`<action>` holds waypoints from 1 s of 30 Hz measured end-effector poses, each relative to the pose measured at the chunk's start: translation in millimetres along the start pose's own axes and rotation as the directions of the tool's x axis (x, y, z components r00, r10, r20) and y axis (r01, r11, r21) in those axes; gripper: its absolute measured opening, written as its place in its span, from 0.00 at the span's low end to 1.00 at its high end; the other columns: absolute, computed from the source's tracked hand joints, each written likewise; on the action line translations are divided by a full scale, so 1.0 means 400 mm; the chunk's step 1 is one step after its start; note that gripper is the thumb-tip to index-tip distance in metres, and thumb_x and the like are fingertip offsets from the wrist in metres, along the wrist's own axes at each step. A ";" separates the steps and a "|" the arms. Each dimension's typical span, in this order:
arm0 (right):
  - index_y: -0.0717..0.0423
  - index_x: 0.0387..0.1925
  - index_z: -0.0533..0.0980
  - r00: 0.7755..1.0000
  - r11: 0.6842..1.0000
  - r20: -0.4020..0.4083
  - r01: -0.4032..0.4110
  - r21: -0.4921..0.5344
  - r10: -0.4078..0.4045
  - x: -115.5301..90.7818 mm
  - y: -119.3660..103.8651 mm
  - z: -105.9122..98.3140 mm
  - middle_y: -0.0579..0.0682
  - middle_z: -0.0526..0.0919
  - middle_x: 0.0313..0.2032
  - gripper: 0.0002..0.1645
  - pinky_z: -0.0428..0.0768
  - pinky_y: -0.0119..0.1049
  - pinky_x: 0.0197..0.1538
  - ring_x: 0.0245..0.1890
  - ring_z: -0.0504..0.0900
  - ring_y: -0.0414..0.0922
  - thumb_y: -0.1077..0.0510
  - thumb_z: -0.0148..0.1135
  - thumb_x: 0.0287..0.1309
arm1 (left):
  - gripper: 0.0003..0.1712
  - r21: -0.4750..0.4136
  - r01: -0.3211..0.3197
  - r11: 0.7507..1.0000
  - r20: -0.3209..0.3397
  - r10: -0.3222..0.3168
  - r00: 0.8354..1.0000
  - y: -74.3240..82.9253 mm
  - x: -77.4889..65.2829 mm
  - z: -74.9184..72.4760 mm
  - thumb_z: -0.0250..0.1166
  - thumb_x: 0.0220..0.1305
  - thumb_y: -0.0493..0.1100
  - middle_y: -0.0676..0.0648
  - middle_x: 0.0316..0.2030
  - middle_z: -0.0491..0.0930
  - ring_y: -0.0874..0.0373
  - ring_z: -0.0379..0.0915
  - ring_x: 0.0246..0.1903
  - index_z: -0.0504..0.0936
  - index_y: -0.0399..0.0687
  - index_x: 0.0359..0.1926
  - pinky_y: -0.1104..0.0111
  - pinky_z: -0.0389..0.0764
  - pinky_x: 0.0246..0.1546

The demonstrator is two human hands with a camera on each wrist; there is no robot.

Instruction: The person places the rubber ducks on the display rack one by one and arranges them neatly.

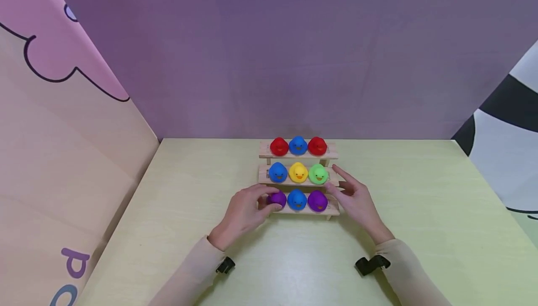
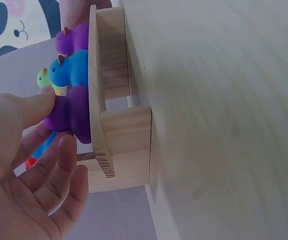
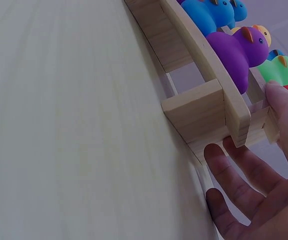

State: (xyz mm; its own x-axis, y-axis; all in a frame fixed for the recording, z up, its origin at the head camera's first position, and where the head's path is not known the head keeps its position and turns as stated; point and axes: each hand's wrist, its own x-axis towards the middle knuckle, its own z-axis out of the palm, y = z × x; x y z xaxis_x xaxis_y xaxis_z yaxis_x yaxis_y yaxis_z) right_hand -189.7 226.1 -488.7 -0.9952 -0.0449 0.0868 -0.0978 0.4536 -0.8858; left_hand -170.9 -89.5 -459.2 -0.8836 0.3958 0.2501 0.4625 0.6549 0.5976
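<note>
My left hand [image 1: 245,209] pinches a purple toy duck [image 2: 72,114] between thumb and fingers at the left end of the lowest step. The duck sits on the board in the left wrist view. Beside it on that step are a blue duck [image 1: 297,200] and a second purple duck [image 1: 317,201]. At the right end of the wooden stepped rack [image 1: 334,209], my right hand [image 1: 356,202] holds nothing, its fingers spread loosely. Its thumb is close to the green duck [image 1: 318,174] on the middle step.
A yellow duck [image 1: 298,172] and another blue duck [image 1: 278,172] share the middle step. On the top step, a blue duck [image 1: 298,145] sits between two red ducks [image 1: 279,146]. The rack stands near the table's [image 1: 189,180] back edge, before a purple backdrop [image 1: 294,53].
</note>
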 end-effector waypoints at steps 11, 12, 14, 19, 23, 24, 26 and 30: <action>0.42 0.82 0.64 1.000 1.000 -0.003 -0.012 0.010 0.012 -0.001 -0.004 0.000 0.65 0.74 0.74 0.40 0.79 0.20 0.49 0.63 0.83 0.65 0.44 0.66 0.74 | 0.20 0.008 -0.012 1.000 -0.006 0.012 1.000 0.005 0.004 0.007 0.78 0.64 0.52 0.56 0.47 0.89 0.63 0.75 0.35 0.90 0.57 0.56 0.74 0.76 0.35; 0.42 0.82 0.64 1.000 1.000 -0.003 -0.011 0.011 0.011 -0.001 -0.004 0.001 0.65 0.74 0.74 0.40 0.79 0.20 0.49 0.62 0.83 0.65 0.44 0.66 0.74 | 0.20 0.007 -0.010 1.000 -0.007 0.011 1.000 0.005 0.003 0.007 0.78 0.64 0.52 0.57 0.47 0.89 0.63 0.75 0.35 0.90 0.57 0.56 0.74 0.76 0.35; 0.42 0.82 0.64 1.000 1.000 -0.003 -0.009 0.015 0.009 -0.001 -0.005 0.002 0.65 0.73 0.74 0.40 0.79 0.19 0.49 0.62 0.84 0.65 0.45 0.66 0.74 | 0.20 0.006 -0.006 1.000 -0.008 0.006 1.000 0.005 0.003 0.007 0.78 0.64 0.52 0.57 0.46 0.89 0.64 0.75 0.35 0.90 0.58 0.56 0.74 0.76 0.35; 0.43 0.81 0.64 1.000 1.000 0.000 -0.003 0.027 0.003 0.000 -0.007 0.004 0.65 0.73 0.74 0.40 0.79 0.19 0.49 0.62 0.84 0.66 0.45 0.66 0.74 | 0.19 0.003 -0.003 1.000 -0.014 0.003 1.000 0.004 0.000 0.007 0.78 0.64 0.52 0.57 0.45 0.88 0.63 0.75 0.35 0.90 0.58 0.55 0.74 0.76 0.35; 0.44 0.81 0.65 1.000 0.999 -0.002 0.009 0.032 -0.009 0.002 -0.005 0.009 0.65 0.74 0.73 0.40 0.79 0.19 0.49 0.62 0.84 0.66 0.46 0.67 0.74 | 0.19 -0.005 -0.002 1.000 -0.016 0.002 1.000 0.001 -0.004 0.004 0.78 0.65 0.52 0.57 0.44 0.87 0.63 0.76 0.35 0.90 0.57 0.55 0.74 0.77 0.34; 0.44 0.81 0.65 1.000 1.000 -0.002 0.011 0.029 -0.011 0.003 -0.004 0.009 0.65 0.74 0.74 0.40 0.79 0.19 0.49 0.62 0.84 0.65 0.46 0.66 0.74 | 0.19 -0.007 -0.001 1.000 -0.016 0.001 1.000 0.000 -0.004 0.004 0.78 0.65 0.52 0.57 0.43 0.87 0.62 0.76 0.35 0.90 0.57 0.56 0.74 0.77 0.34; 0.44 0.81 0.65 1.000 1.000 0.001 0.013 0.027 -0.013 0.005 -0.004 0.010 0.65 0.73 0.74 0.40 0.79 0.19 0.50 0.63 0.84 0.65 0.46 0.66 0.74 | 0.20 -0.010 0.005 1.000 -0.015 -0.005 1.000 -0.003 -0.005 0.002 0.78 0.65 0.52 0.57 0.43 0.86 0.62 0.76 0.35 0.90 0.57 0.56 0.74 0.77 0.34; 0.42 0.82 0.64 1.000 1.000 0.013 0.006 0.013 -0.006 0.006 -0.003 0.005 0.64 0.72 0.75 0.40 0.78 0.19 0.50 0.64 0.82 0.65 0.45 0.66 0.75 | 0.22 -0.015 0.017 1.000 -0.013 -0.017 1.000 -0.009 -0.008 0.000 0.78 0.65 0.51 0.57 0.43 0.86 0.62 0.77 0.35 0.88 0.56 0.59 0.74 0.78 0.33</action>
State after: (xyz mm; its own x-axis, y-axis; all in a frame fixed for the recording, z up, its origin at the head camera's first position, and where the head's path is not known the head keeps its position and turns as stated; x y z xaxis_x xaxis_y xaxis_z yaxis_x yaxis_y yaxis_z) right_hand -192.0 223.5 -488.2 -0.9945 -0.0591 0.0868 -0.1040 0.4418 -0.8911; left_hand -169.5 -92.9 -462.2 -0.8921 0.3767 0.2496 0.4467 0.6517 0.6130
